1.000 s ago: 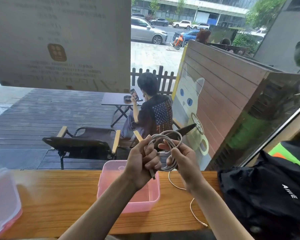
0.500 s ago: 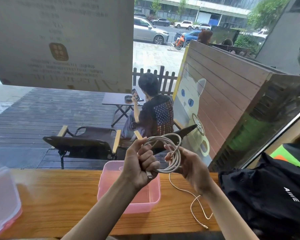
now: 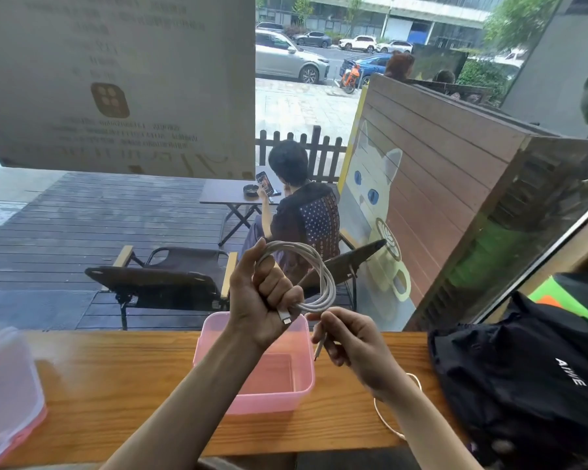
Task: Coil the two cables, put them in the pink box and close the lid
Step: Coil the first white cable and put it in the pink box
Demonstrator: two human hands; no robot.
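Note:
My left hand (image 3: 263, 296) is raised above the open pink box (image 3: 302, 337) and grips a white cable (image 3: 323, 276) wound into several loops; one plug sticks out below its fingers. Lower and to the right, my right hand (image 3: 350, 337) pinches the same cable's other end, whose plug points down. The pink box stands on the wooden counter (image 3: 123, 378) and looks empty. A second thin white cable (image 3: 382, 415) lies loose on the counter under my right forearm, partly hidden. The pink-rimmed clear lid (image 3: 7, 391) lies at the counter's far left.
A black backpack (image 3: 530, 378) fills the counter's right end, close to my right arm. Straight ahead is a window; outside are a wooden deck, folding chairs and a seated person looking at a phone.
My right hand has dropped from beside the coil to below it and now pinches the cable's free end. The hanging tail has been wound up; the coil has risen slightly.

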